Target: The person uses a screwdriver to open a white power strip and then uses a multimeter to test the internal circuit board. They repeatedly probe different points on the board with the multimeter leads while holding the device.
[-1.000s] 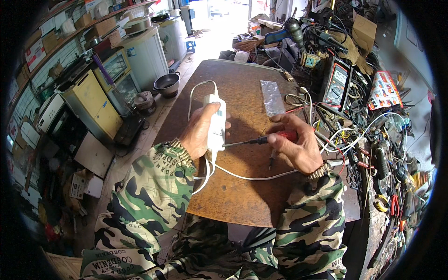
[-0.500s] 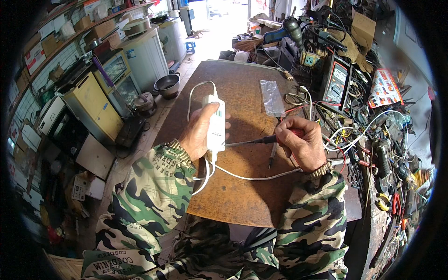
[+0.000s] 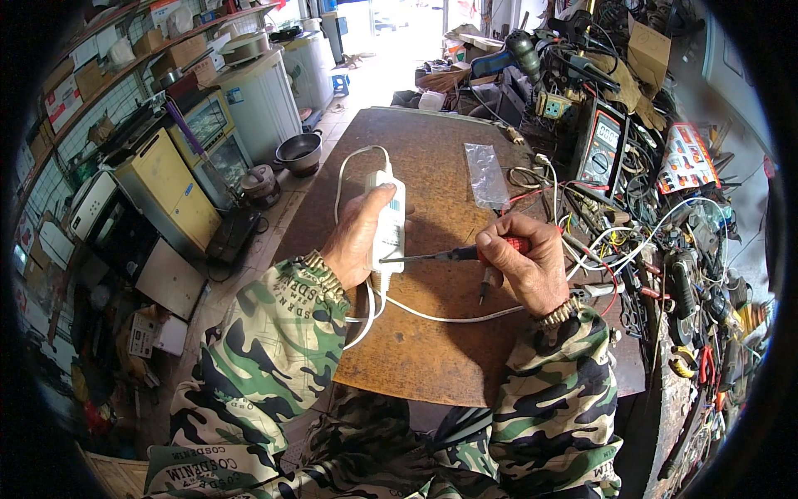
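Note:
My left hand (image 3: 353, 235) is closed round a white power adapter (image 3: 387, 224), held upright above the table with its thumb on the front face. A thin white cord leaves its top, and more white cord (image 3: 449, 318) hangs from its lower end. In my right hand (image 3: 530, 262) is a screwdriver (image 3: 453, 254) with a red handle and a dark collar. Its shaft points left, and the tip lies at the adapter's lower end; whether it touches a screw is too small to tell. Below my right fingers a slim pointed tool (image 3: 484, 291) shows, partly hidden.
Beneath my hands is a brown worn table (image 3: 416, 358). A clear plastic bag (image 3: 487, 176) lies on its far right part. A multimeter (image 3: 600, 150) stands to the right among tangled wires, pliers (image 3: 706, 366) and other tools. At left, a dark pot (image 3: 299, 151) sits near old appliances.
The adapter has shifted slightly right and down. My right hand has turned and moved a little left, and the screwdriver's tip now overlaps the adapter's lower front.

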The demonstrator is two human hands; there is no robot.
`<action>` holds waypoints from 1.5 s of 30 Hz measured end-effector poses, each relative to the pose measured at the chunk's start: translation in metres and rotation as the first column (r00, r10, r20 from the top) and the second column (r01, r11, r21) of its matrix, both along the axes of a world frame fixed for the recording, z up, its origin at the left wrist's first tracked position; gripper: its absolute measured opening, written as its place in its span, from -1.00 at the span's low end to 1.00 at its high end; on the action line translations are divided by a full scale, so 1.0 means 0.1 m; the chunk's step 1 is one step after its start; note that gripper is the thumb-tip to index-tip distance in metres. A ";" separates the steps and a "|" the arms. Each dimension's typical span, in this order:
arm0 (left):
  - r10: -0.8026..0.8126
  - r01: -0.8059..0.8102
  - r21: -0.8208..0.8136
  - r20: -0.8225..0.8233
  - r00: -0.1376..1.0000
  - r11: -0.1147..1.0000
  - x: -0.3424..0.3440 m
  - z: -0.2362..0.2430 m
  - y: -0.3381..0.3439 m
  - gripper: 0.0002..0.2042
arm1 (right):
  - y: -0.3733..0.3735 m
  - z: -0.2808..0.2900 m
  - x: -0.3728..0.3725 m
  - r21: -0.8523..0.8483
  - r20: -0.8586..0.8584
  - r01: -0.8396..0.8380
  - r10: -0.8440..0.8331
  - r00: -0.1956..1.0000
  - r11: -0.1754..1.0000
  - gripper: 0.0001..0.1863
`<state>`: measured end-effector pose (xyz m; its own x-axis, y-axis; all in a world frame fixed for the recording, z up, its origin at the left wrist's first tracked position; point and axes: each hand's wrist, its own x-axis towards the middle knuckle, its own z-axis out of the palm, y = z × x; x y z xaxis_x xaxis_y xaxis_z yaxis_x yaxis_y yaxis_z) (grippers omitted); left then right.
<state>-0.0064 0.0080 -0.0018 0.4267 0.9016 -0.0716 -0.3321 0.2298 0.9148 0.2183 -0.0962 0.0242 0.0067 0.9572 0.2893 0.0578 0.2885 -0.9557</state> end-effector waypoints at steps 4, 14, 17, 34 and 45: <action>0.032 -0.031 0.027 -0.020 0.999 0.999 0.02 -0.02 0.02 -0.65 | -0.07 0.08 -0.03 0.013 0.109 0.056 -0.057 0.992 0.998 -0.78; 0.057 -0.054 0.059 -0.047 0.997 0.997 0.03 -0.05 0.02 -0.63 | -0.20 0.20 -0.12 0.047 0.201 0.092 -0.099 0.975 0.995 -0.79; 0.095 -0.091 0.078 -0.056 0.994 0.993 -0.05 -0.02 -0.01 -0.65 | -0.19 0.19 -0.15 0.031 0.218 0.033 -0.039 0.975 0.999 -0.84; 0.114 -0.110 0.088 -0.045 0.992 0.990 0.02 -0.06 -0.01 -0.65 | -0.19 0.20 -0.04 0.099 0.299 -0.069 0.037 0.954 0.993 -0.91; 0.083 -0.077 0.097 -0.057 0.995 0.992 0.04 -0.05 -0.02 -0.64 | -0.17 0.15 0.01 0.069 0.347 -0.020 -0.005 0.938 0.997 -0.70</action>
<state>-0.0024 0.0060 -0.0064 0.3501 0.9367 -0.0082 -0.2893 0.1165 0.9501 0.2197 -0.1128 0.0396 -0.1133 0.9340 0.3388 0.3797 0.3559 -0.8539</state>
